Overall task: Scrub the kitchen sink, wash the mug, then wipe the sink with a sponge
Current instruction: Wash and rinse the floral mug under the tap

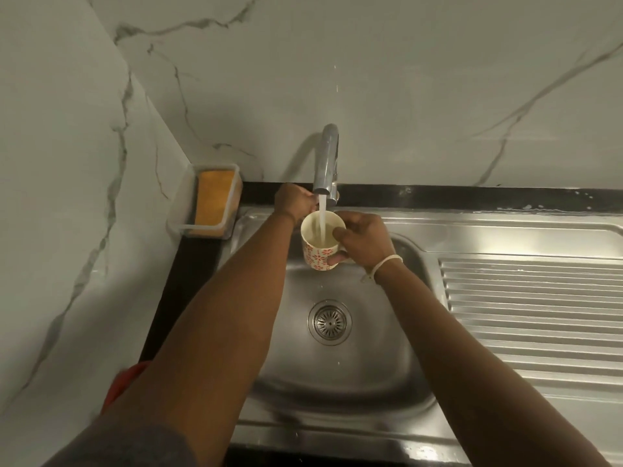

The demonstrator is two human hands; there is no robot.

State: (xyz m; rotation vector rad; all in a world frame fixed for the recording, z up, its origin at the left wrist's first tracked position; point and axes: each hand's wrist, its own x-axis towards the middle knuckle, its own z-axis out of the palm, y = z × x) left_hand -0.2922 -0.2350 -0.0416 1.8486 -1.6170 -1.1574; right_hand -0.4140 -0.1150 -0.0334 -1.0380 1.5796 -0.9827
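The right hand grips the mug from its right side: the thumb lies over the near rim, pressed against the inner wall, and one curled finger shows below, against the patterned outside near the base. The mug, white inside with red flowers outside, is held upright above the sink basin, directly under the faucet spout, and a stream of water runs into it. The left hand is up behind the mug at the foot of the faucet, its fingers curled toward the fitting there; what exactly they clasp is hidden behind the spout, so I cannot tell. The drain strainer sits in the basin below the mug. A yellow sponge lies in a clear holder on the counter corner, left of the sink.
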